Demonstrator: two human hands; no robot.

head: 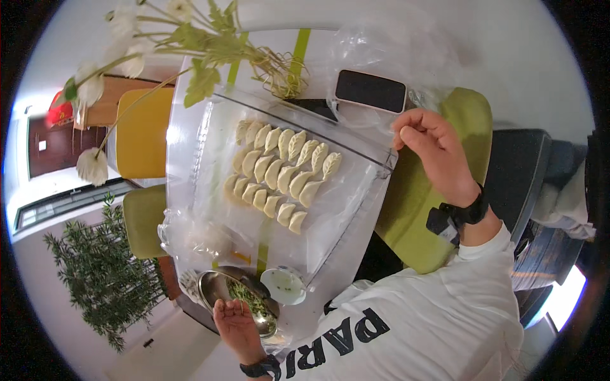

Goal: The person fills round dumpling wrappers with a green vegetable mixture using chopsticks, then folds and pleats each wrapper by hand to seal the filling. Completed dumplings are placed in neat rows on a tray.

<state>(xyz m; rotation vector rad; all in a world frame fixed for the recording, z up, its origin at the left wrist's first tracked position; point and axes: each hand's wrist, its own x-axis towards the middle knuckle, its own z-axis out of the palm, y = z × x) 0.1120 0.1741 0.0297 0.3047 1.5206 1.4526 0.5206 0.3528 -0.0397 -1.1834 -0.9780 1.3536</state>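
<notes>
Three rows of pleated, uncooked dumplings (279, 166) lie on a clear plastic tray (329, 233) with raised edges. My right hand (431, 152) is at the tray's corner, fingers curled and thumb near the index finger. Whether its fingertips pinch the edge or clear film is unclear. At the lower left my left hand (236, 326) is palm up beside a stainless steel bowl (214, 285), fingers loosely bent, with nothing seen in it. Chopped green filling (252, 300) covers part of the bowl's inside. Next to it stands a small white bowl (284, 285) with green bits in it.
On the white table (355, 266) lie a clear plastic bag (200, 235), a phone (371, 90) on crumpled film (371, 47), and white flowers with stems (281, 71) bound together. A green chair (429, 224) is by my right arm; a yellow chair (143, 133) stands across.
</notes>
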